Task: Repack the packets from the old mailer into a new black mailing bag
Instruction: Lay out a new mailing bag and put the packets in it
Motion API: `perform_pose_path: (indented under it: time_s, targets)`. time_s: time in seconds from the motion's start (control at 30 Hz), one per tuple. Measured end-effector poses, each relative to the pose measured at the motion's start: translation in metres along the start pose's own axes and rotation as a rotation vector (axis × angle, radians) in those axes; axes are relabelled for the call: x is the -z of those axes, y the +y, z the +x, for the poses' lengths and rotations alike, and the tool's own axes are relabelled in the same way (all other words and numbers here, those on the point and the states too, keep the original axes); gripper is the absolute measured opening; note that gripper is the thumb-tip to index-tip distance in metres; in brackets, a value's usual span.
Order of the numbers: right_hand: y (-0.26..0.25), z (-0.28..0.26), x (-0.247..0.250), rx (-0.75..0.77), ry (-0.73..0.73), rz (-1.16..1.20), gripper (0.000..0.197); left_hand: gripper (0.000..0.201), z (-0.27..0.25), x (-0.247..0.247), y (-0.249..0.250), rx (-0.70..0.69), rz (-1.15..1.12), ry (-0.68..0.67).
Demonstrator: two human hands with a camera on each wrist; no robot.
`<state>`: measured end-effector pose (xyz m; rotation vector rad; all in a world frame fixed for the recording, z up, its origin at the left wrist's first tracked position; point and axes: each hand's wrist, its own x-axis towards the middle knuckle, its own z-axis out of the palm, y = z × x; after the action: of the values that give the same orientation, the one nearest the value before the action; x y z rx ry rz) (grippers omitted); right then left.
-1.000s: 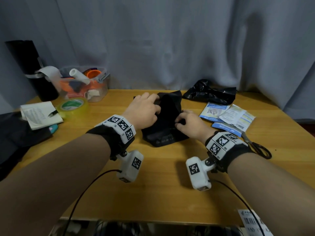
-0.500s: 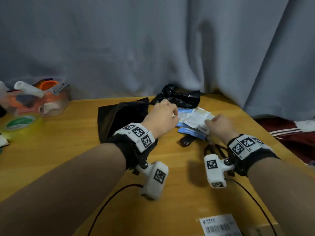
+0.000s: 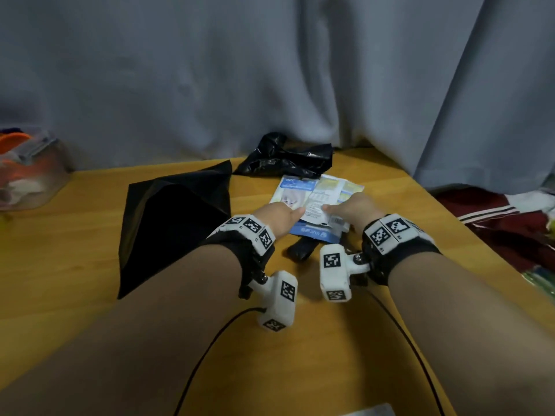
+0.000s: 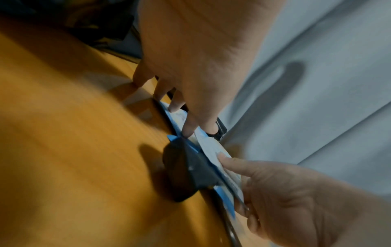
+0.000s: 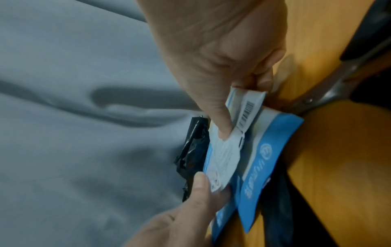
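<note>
A stack of blue and white packets (image 3: 312,199) lies on the wooden table. My left hand (image 3: 295,212) pinches its near left edge. My right hand (image 3: 329,209) pinches the near right edge, thumb on top by a barcode (image 5: 247,108). In the right wrist view the left thumb (image 5: 198,183) lies on the packets (image 5: 264,150). The new black mailing bag (image 3: 174,223) lies flat to the left, untouched. The crumpled old mailer (image 3: 285,160) sits behind the packets by the curtain.
A small black plastic scrap (image 3: 300,250) lies under the packets' near edge. Scissors (image 5: 330,93) lie beside my right hand. A clear tub (image 3: 27,172) of orange items stands far left. Red cloth (image 3: 504,223) lies beyond the table's right edge.
Both hands let go of the black mailing bag and moved right to the packets. The spread packets are now gathered into one stack between my hands. The view swung right.
</note>
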<state>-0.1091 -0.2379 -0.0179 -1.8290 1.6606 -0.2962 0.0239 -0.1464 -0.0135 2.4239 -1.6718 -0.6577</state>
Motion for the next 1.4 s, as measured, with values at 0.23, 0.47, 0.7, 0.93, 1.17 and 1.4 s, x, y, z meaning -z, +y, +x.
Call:
perform_pose_path:
  time_s: [0.23, 0.47, 0.7, 0.93, 1.17, 1.4]
  targets:
    - [0.008, 0.003, -0.005, -0.076, 0.076, 0.477, 0.034, 0.057, -0.009, 0.001, -0.016, -0.001, 0.080, 0.008]
    - [0.023, -0.009, 0.014, -0.041, 0.174, 0.769, 0.030, 0.048, -0.015, 0.013, -0.017, -0.003, 0.213, -0.031]
    - [0.030, -0.018, 0.010, 0.039, 0.222, 0.997, 0.030, 0.057, 0.019, 0.014, -0.015, 0.055, 0.048, 0.127]
    - [0.031, -0.021, 0.006, 0.122, 0.145, 0.986, 0.029, 0.051, 0.034, 0.007, -0.011, 0.171, 0.002, 0.124]
    - [0.035, -0.040, 0.013, 0.248, 0.082, 1.031, 0.026, 0.029, 0.014, 0.012, -0.011, 0.014, -0.326, 0.212]
    - [0.015, -0.091, 0.018, 0.342, -0.163, 1.295, 0.027, 0.014, -0.072, 0.039, -0.022, -0.230, -0.954, 0.275]
